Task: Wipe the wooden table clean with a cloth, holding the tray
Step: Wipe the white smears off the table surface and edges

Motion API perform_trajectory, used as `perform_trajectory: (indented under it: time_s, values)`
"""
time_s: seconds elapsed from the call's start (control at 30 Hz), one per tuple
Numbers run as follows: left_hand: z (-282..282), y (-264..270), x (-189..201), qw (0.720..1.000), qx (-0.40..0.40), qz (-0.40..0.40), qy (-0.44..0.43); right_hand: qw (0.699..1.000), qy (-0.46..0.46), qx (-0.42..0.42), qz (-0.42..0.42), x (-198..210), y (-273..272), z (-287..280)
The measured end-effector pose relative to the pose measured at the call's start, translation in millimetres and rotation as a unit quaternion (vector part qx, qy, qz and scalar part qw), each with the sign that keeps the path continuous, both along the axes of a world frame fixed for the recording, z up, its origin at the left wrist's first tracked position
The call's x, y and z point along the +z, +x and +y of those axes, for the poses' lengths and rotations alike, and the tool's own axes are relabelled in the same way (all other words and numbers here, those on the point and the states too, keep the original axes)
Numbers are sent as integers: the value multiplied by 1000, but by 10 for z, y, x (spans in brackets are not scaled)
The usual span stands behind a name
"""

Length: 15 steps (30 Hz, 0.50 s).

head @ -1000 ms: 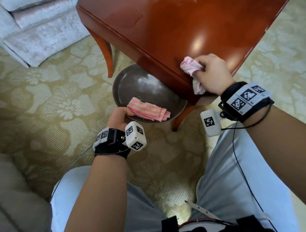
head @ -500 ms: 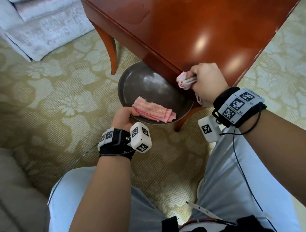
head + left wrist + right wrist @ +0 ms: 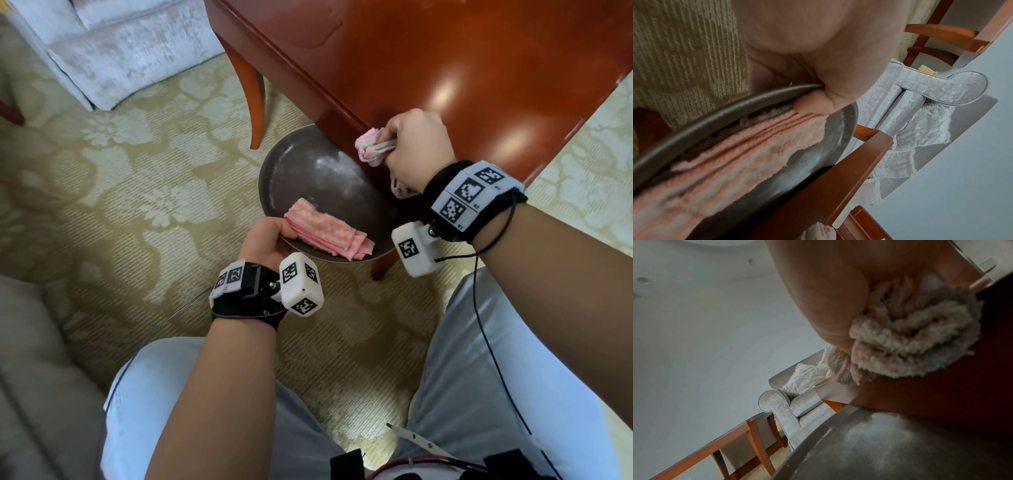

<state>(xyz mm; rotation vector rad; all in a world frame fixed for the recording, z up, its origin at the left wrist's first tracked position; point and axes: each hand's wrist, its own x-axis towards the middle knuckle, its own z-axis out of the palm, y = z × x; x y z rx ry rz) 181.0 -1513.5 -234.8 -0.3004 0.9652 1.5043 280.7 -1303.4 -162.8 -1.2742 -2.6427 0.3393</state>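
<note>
Right hand [image 3: 416, 145] clenches a bunched cloth [image 3: 371, 149] against the tabletop [image 3: 445, 61] edge. Left hand [image 3: 265, 241] pinches the tray [image 3: 308, 171] rim, thumb on a folded striped cloth [image 3: 327, 233]; tray sits below the right hand.

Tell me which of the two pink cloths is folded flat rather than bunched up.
The striped cloth lying in the tray, by the left hand. The other cloth is crumpled in the right hand at the table edge.

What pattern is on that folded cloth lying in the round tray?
The folded terry cloth has pink and white stripes, clearest in the head view, lying in the dark round metal tray.
</note>
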Motion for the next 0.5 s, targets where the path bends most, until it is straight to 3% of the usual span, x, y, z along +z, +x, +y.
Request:
perform_trajectory:
  time_s: [0.5]
  values:
    - [-9,17,5,999,10,32,-28,999,-3,24,-38,186,-661,-8]
